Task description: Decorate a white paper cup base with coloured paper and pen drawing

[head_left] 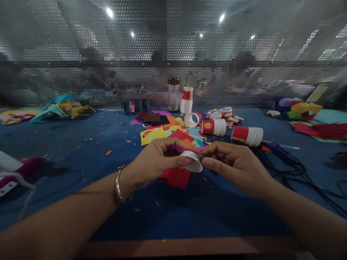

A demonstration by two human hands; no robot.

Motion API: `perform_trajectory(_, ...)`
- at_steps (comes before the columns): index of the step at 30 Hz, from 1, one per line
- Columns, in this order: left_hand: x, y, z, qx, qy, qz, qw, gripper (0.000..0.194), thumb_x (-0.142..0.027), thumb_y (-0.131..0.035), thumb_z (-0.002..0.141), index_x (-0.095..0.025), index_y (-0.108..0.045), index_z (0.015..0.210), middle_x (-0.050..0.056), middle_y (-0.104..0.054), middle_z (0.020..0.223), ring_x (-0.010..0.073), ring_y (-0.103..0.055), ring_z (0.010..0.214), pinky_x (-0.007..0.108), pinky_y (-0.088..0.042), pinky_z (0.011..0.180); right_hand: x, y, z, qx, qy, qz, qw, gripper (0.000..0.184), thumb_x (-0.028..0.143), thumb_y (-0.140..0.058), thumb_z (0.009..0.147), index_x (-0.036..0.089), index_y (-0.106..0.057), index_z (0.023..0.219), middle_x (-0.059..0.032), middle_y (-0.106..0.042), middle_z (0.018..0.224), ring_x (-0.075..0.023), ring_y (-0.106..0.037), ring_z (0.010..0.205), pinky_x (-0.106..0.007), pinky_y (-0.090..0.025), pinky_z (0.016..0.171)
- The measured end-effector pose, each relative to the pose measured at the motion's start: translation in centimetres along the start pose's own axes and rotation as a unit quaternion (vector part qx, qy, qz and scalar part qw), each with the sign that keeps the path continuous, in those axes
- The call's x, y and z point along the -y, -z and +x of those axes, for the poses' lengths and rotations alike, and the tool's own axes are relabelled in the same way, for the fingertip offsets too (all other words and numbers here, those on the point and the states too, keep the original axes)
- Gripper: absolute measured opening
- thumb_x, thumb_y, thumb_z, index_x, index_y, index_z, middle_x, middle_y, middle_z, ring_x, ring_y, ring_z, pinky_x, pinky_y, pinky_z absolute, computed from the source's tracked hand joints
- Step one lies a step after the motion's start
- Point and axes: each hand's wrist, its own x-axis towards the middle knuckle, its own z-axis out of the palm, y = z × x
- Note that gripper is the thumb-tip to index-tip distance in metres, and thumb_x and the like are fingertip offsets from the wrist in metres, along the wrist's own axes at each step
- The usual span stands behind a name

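The place looks like a craft workspace, though its exact kind is unclear. A blue-topped table [108, 202] carries cut colored paper [151, 135], small scraps, stacked paper cups [187, 100] and a corded tool [282, 152]. A perforated metal screen [135, 47] stands behind it, with bright lights [109, 12] showing above.

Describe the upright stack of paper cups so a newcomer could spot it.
At the back of the blue table, a clear, dark-lidded jar stands by the perforated screen. Just right of it is the cup stack, white below with red near the top. The red-and-white cups in front lie on their sides.
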Motion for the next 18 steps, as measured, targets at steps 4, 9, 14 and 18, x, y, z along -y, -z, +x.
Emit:
perform_trajectory(4,-0.08,-0.04,0.05,-0.002,-0.002,0.000,1.000,0.024,-0.023,-0.087,0.071,-0.015,-0.069,0.084,0.000,-0.074,0.081,0.0103,-0.065,0.073,0.023,-0.048,0.071,0.09,0.01,0.03,0.002,-0.001,-0.016,1.000,0.026,0.042,-0.069,0.087,0.017,-0.068,0.080,0.0022,-0.059,0.062,-0.0074,-0.044,0.049,-0.021,-0.032,0.043)
perform_trajectory(9,-0.16,-0.08,0.07,-0.004,-0.003,0.006,1.000,0.023,-0.024,-0.086,0.070,-0.016,-0.070,0.083,0.000,-0.073,0.080,0.0109,-0.065,0.074,0.023,-0.048,0.071,0.02,0.06,0.06,-0.003,0.001,-0.025,1.000,0.030,0.046,-0.069,0.087,0.018,-0.069,0.079,0.0014,-0.059,0.063,-0.0092,-0.048,0.053,-0.022,-0.036,0.046)
perform_trajectory(14,-0.10,-0.01,-0.02,-0.020,0.000,0.035,0.999,0.021,-0.025,-0.085,0.071,-0.016,-0.071,0.083,0.001,-0.074,0.083,0.0129,-0.067,0.076,0.025,-0.049,0.073,-0.07,0.08,0.03,-0.002,0.001,-0.027,1.000,0.026,0.041,-0.066,0.089,0.018,-0.069,0.078,0.0013,-0.059,0.062,-0.0094,-0.047,0.053,-0.022,-0.036,0.047)
perform_trajectory(18,-0.22,0.04,-0.04,-0.011,-0.010,0.026,1.000,0.018,-0.023,-0.085,0.072,-0.017,-0.072,0.083,0.001,-0.075,0.081,0.0122,-0.067,0.075,0.025,-0.050,0.073,-0.07,0.08,0.04,-0.005,-0.001,-0.026,1.000,0.026,0.042,-0.068,0.087,0.018,-0.069,0.078,0.0023,-0.057,0.060,-0.0090,-0.046,0.051,-0.022,-0.034,0.045)
